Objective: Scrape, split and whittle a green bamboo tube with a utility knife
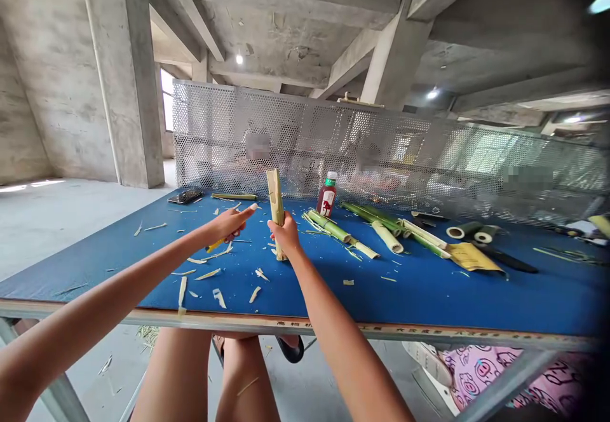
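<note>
1. one bamboo piece (pixel 276 209), pale yellow-green with a notch cut into its side, stands almost upright in front of the person, its lower end on the table top or just above it (too close to tell which).
2. the right hand (pixel 286 234) is closed around the lower half of the bamboo piece.
3. the left hand (pixel 229 224) is closed around one yellow-handled tool (pixel 215 244), just beside the bamboo piece; the fingers hide most of the tool.
4. many pale bamboo shavings (pixel 208 274) lie scattered over the blue table (pixel 414 301), too many to count.
5. farther along the table lie two short hollow bamboo sections (pixel 471 232) and a cluster of long green bamboo strips (pixel 369 225), with one yellow sheet (pixel 469 257) and one long dark tool (pixel 508 260) to the right.
6. at the far edge stand one red-labelled bottle (pixel 326 197) and one dark phone (pixel 185 196).
7. behind them rises one perforated metal screen (pixel 333 136), with three blurred people (pixel 369 161) beyond it.
</note>
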A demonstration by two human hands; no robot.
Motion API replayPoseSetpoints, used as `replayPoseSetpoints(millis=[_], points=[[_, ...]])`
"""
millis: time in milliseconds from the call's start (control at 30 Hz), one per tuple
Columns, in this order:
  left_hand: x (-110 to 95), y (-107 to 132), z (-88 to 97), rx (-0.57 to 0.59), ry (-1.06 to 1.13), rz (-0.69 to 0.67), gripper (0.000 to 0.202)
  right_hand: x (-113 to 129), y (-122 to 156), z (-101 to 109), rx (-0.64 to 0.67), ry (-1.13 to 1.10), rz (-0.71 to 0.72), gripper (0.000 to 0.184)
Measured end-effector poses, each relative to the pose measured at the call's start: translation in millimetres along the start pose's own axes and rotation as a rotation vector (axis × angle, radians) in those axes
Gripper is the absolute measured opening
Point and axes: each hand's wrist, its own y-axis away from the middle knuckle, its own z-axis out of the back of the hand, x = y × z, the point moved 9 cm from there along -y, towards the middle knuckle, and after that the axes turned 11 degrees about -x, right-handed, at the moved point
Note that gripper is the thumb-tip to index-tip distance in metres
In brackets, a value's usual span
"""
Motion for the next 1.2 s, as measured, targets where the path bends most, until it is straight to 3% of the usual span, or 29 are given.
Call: replayPoseSetpoints(millis=[167,267,333,467,600,700,833,967,1067,1200], points=[[12.3,11.8,-31.8,0.323,0.282,0.249,0.053,3.2,-2.5,3.4,-0.061,0.076,0.131,0.022],[4.9,22.5,-42.3,0.512,0.383,0.306,0.052,6.8,-1.7,3.8,-0.069,0.090,0.179,0.023],[2.0,27.7,-44.8,0.569,0.357,0.328,0.052,9.0,-0.9,4.7,-0.069,0.095,0.184,0.024],[3.5,22.2,-35.7,0.463,0.130,0.318,0.052,11.1,0.7,6.1,-0.037,0.118,0.163,0.028],[-6.8,3.7,-20.5,0.282,-0.104,0.162,0.050,10.5,1.4,8.7,-0.014,0.132,0.157,0.033],[-18.7,-6.5,-18.4,0.259,-0.180,0.048,0.050,6.3,0.4,11.5,-0.034,0.114,0.141,0.036],[-21.8,-4.1,-23.5,0.343,-0.138,0.047,0.048,-12.2,-1.5,6.1,-0.016,0.018,-0.010,0.029],[-17.0,5.9,-14.4,0.231,-0.093,0.044,0.047,-25.8,-0.9,-3.7,0.017,-0.110,-0.153,0.021],[-13.5,16.1,-10.6,0.252,0.026,0.051,0.044,-25.0,-0.2,-6.5,0.039,-0.173,-0.180,0.020],[-11.8,17.7,11.3,0.144,0.076,0.018,0.045,-27.0,0.2,-1.9,0.018,-0.266,-0.278,0.020]])
